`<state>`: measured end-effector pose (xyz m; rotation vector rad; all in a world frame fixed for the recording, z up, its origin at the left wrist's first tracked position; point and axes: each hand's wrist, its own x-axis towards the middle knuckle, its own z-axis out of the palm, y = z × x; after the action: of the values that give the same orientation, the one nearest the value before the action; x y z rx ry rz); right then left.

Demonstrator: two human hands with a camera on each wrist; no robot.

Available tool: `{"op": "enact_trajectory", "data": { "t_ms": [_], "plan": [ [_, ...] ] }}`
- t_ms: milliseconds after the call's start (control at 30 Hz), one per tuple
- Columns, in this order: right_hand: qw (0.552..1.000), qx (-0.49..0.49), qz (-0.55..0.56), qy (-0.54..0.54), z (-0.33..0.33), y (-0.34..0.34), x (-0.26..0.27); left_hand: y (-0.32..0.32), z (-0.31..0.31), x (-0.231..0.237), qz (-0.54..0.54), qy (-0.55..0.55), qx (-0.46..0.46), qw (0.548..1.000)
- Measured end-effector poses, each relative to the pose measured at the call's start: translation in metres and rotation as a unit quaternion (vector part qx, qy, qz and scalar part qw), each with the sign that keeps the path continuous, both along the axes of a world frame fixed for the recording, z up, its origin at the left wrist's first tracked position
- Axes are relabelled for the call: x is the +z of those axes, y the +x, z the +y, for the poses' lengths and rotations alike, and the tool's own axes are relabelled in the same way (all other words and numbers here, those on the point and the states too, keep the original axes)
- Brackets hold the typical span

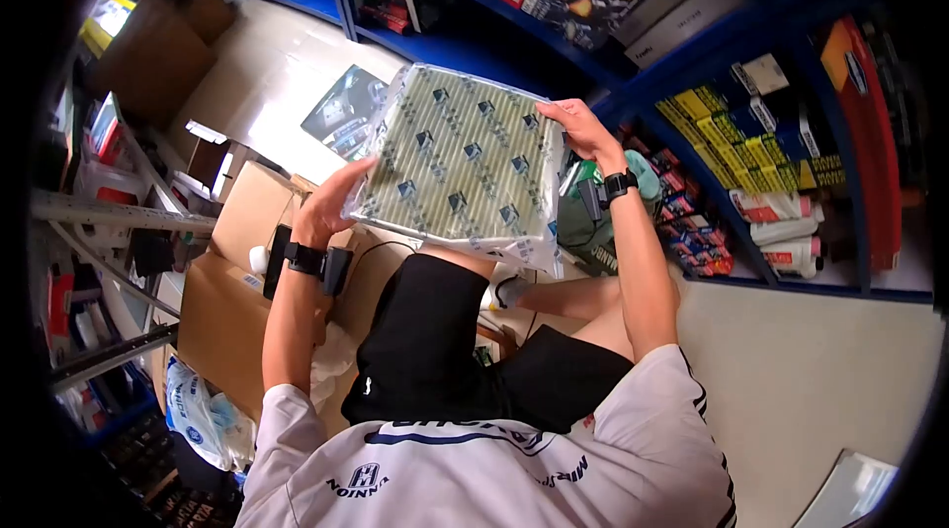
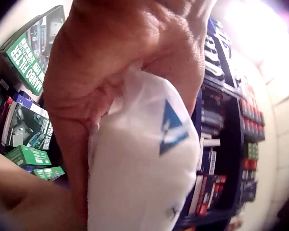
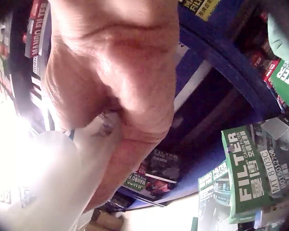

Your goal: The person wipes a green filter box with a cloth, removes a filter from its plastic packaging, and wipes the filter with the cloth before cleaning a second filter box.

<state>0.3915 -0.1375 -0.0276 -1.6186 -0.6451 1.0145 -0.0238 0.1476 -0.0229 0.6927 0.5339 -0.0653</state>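
Above the black shorts of the seated person, 2 hands, the left (image 1: 331, 200) and the right (image 1: 585, 132), were clamped on opposite sides of a square, pleated, yellowish filter in clear printed plastic wrap (image 1: 460, 157), near blue metal shelves (image 1: 474, 58).

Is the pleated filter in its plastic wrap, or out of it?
In: clear printed plastic covers the filter and sticks out past its near edge.

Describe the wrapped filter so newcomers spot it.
Find the blue shelving, then the left hand and right hand in front of it. Between them, the wrapped filter is squarish and ridged, its clear bag dotted with blue emblems, unlike the printed box beyond.
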Motion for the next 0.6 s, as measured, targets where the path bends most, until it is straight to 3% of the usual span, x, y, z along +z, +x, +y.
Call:
{"op": "enact_trajectory", "data": {
  "t_ms": [33, 133, 200, 267, 333, 400, 467, 533, 567, 600],
  "plan": [
    [0.998, -0.009, -0.014, -0.054, -0.006, -0.023, 0.034, 0.0, -0.009, 0.004, 0.075, 0.112, -0.007, 0.991],
    [0.995, -0.018, -0.003, -0.102, -0.021, -0.035, 0.046, 0.007, -0.045, 0.069, 0.057, 0.17, -0.054, 0.982],
    [0.998, -0.024, -0.005, -0.06, -0.031, -0.049, 0.054, 0.009, -0.052, 0.059, 0.066, 0.214, -0.049, 0.973],
    [0.996, -0.083, 0.037, 0.001, -0.036, -0.048, 0.043, 0.007, -0.058, 0.056, 0.047, 0.199, -0.028, 0.979],
    [0.996, -0.083, 0.021, 0.021, -0.042, -0.049, 0.046, 0.008, -0.057, 0.054, 0.019, 0.173, -0.049, 0.984],
    [0.988, -0.15, 0.0, 0.027, -0.062, -0.051, 0.057, 0.005, -0.064, 0.057, 0.029, 0.243, -0.021, 0.969],
    [0.978, -0.206, -0.039, 0.007, -0.089, -0.036, 0.038, 0.007, -0.064, 0.056, -0.01, 0.181, -0.047, 0.982],
    [0.943, -0.276, -0.171, -0.078, -0.12, -0.014, 0.005, 0.005, -0.067, 0.052, 0.021, 0.21, 0.0, 0.977],
    [0.942, -0.279, -0.169, -0.08, -0.141, -0.008, -0.014, 0.003, -0.074, 0.069, 0.006, 0.222, 0.008, 0.975],
    [0.871, -0.288, -0.329, -0.225, -0.16, 0.0, -0.032, 0.004, -0.071, 0.063, 0.006, 0.222, 0.006, 0.975]
  ]
}}
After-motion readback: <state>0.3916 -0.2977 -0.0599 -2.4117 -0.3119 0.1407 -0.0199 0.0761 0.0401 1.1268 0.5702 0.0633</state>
